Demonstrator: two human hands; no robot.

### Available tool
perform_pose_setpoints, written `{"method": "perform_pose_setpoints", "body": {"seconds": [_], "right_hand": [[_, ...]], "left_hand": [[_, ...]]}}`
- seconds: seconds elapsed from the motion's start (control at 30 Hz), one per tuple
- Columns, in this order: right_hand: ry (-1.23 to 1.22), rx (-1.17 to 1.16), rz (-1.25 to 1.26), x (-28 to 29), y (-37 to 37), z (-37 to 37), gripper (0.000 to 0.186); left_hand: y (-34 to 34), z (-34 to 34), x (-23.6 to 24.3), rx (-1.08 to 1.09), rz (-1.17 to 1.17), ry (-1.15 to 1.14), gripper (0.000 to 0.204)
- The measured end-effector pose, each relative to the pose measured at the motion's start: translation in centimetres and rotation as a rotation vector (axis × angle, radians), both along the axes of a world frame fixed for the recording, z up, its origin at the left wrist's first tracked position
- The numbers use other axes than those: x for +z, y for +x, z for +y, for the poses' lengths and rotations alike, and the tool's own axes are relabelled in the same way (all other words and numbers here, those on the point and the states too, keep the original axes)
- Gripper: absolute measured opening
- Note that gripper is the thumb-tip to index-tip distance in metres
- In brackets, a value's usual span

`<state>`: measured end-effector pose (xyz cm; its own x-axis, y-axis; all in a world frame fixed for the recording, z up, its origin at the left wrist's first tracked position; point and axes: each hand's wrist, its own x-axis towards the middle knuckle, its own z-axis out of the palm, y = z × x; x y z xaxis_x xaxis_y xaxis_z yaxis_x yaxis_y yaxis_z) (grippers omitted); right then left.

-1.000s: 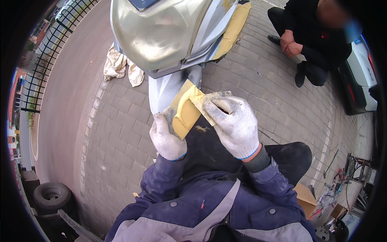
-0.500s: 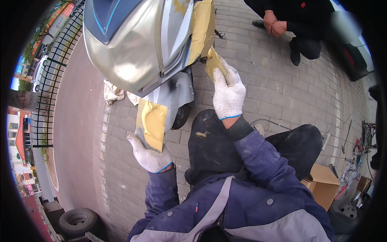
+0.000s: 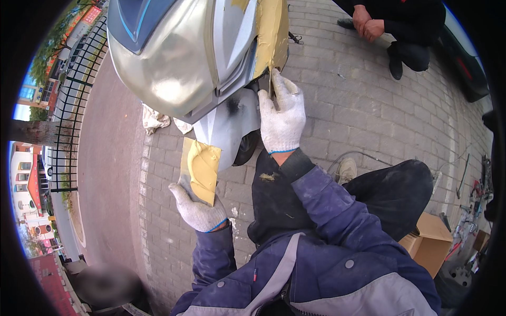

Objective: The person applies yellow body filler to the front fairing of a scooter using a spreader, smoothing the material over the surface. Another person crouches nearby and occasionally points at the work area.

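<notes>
In front of me stands a scooter (image 3: 168, 63) with a silver and dark blue front. Yellow body filler (image 3: 272, 37) coats the panel along its right side. My right hand (image 3: 284, 118), in a white knit glove, pinches a putty spreader (image 3: 272, 87) seen nearly edge-on, its tip at the lower end of the coated panel. My left hand (image 3: 197, 208), gloved too, grips a flat palette board (image 3: 185, 181) low in front of the scooter's fender. A thick mound of yellow filler (image 3: 203, 166) lies on that board. The fingers under the board are hidden.
A person in black (image 3: 408, 31) squats at the upper right, hands together, beside a car (image 3: 466, 63). White rags (image 3: 154, 119) lie left of the front wheel (image 3: 246, 148). A cardboard box (image 3: 429, 242) sits by my right knee. A black fence (image 3: 79, 105) runs along the left.
My right hand has moved left and down, and the spreader has turned from face-on to edge-on, against the panel's lower end. The left hand with the board has barely moved.
</notes>
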<state>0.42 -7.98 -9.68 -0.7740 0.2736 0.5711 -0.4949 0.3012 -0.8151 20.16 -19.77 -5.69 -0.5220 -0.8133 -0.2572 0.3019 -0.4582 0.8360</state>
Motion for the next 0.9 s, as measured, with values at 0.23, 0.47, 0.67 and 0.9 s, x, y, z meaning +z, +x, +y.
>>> {"method": "perform_pose_setpoints", "body": {"seconds": [0.23,0.47,0.67,0.9], "right_hand": [[0.032,0.031,0.044,-0.5,1.4,-1.0,0.063],[0.109,0.047,0.104,-0.3,1.4,-1.4,0.057],[0.062,0.137,0.111,-0.8,2.0,-1.5,0.055],[0.120,0.072,0.099,0.7,3.3,2.0,0.049]], "left_hand": [[0.2,-0.8,-0.7,-0.036,0.010,-0.061,0.058],[0.2,-0.9,-0.3,-0.004,-0.003,-0.065,0.062],[-0.2,-0.3,0.0,0.060,-0.119,-0.144,0.061],[-0.4,-0.4,0.3,0.017,0.031,-0.024,0.062]]}}
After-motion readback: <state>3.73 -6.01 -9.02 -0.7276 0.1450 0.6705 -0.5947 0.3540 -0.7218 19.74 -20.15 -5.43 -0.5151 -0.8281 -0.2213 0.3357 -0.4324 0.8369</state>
